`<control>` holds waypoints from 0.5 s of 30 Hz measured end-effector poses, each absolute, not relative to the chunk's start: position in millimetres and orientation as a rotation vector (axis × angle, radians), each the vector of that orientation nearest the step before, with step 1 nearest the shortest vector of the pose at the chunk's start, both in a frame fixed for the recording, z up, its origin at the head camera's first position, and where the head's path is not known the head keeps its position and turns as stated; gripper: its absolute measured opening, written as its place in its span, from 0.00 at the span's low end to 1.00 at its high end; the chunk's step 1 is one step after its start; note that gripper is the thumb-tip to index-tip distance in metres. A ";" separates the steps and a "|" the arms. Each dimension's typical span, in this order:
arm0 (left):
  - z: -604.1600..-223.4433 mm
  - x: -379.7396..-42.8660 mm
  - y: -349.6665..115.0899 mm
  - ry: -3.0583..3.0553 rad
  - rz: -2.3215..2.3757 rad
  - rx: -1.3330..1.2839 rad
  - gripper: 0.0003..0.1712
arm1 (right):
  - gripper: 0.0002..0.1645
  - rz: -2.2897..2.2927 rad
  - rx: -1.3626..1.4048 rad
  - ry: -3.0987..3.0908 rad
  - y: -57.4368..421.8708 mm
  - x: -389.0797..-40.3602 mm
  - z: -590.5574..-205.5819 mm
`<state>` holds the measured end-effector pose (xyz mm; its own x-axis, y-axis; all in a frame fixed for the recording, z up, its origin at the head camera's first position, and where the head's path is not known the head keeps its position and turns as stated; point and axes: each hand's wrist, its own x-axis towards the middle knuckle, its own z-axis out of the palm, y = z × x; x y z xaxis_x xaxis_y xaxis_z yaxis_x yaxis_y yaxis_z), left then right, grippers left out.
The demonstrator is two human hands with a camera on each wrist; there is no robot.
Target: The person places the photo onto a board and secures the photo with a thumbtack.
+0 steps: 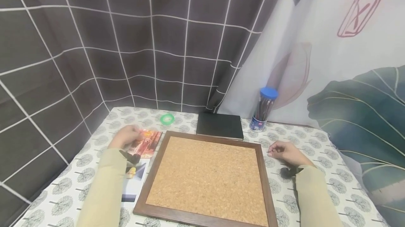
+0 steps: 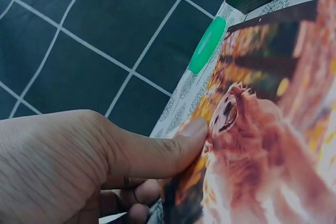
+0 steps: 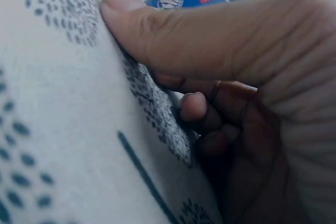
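Note:
My left hand (image 1: pixel 124 136) pinches the left edge of a photo (image 1: pixel 147 144) of a reddish-gold, long-haired animal. Its thumb lies on the printed face in the left wrist view, and the other fingers are curled below the edge. Just nearer lies a second picture card (image 1: pixel 134 181) with a yellow figure, partly covered by the sleeve. Between the hands is a cork board (image 1: pixel 209 177) in a brown wooden frame. Right of the frame, my right hand (image 1: pixel 286 152) rests near the tablecloth, fingers loosely curled, and I see nothing held in it.
A green roll of tape (image 1: pixel 167 119) lies at the back left. Behind the board is a black flat book or box (image 1: pixel 219 125). A clear tub of pens (image 1: pixel 263 110) with a blue lid stands at the back right. Curtains hang behind the tree-print tablecloth (image 1: pixel 313 142).

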<state>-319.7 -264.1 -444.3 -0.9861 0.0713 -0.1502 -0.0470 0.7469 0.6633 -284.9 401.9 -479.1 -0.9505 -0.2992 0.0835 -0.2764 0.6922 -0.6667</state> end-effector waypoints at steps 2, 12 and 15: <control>-446.2 -320.2 -264.8 2.776 1.071 0.026 0.15 | 0.08 -1.101 -0.474 2.883 402.2 -285.4 -481.7; -444.2 -321.5 -265.3 2.799 1.075 0.088 0.08 | 0.06 -1.109 -0.457 2.923 401.3 -287.9 -485.3; -444.1 -321.0 -265.4 2.777 1.088 0.066 0.12 | 0.06 -1.101 -0.468 2.944 399.2 -288.4 -486.2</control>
<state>-321.0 -265.4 -444.1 -0.9865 0.0983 -0.1311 -0.0170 0.7345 0.6784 -288.4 399.2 -486.2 -0.9560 -0.2603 0.1357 -0.2854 0.7165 -0.6365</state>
